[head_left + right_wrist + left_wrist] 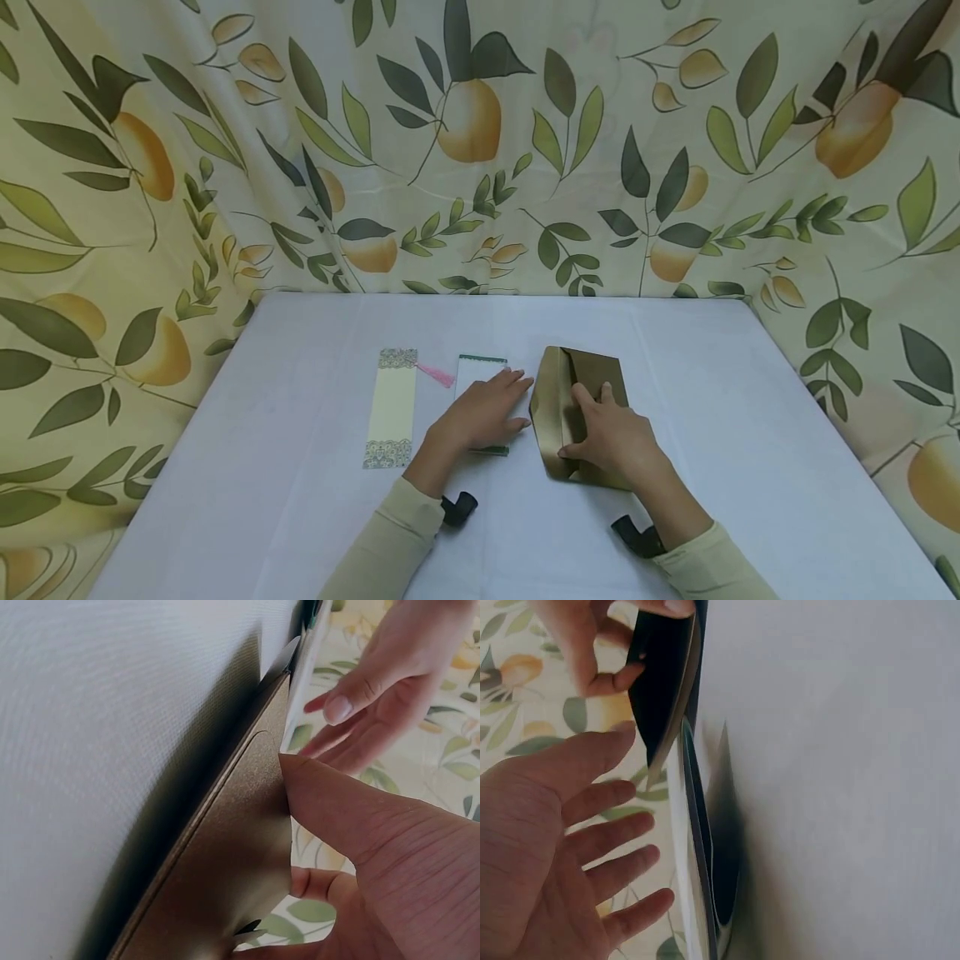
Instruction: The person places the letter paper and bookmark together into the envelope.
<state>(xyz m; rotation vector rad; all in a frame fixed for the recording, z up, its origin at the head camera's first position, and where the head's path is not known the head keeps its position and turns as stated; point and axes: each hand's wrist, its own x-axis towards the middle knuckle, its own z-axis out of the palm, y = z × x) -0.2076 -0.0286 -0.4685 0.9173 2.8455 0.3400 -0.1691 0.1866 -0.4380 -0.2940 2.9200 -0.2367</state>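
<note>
A brown-gold paper envelope (pixel 551 392) lies on the table with its flap unfolded to the left. My right hand (pixel 618 433) is on it, thumb and bent fingers gripping at the opening; in the right wrist view the thumb meets the edge of the envelope (pixel 225 847). My left hand (pixel 487 408), fingers spread, hovers over a white card with green edges (pixel 472 371), partly hiding it. In the left wrist view the palm and fingers of the left hand (pixel 562 840) hold nothing. Whether the envelope has contents cannot be seen.
Left of the hands lies a cream bookmark (pixel 390 408) with patterned ends and a pink tassel (pixel 435 375). A white cloth covers the table (pixel 262 467). Behind it hangs a curtain (pixel 465 208) printed with fruit and leaves.
</note>
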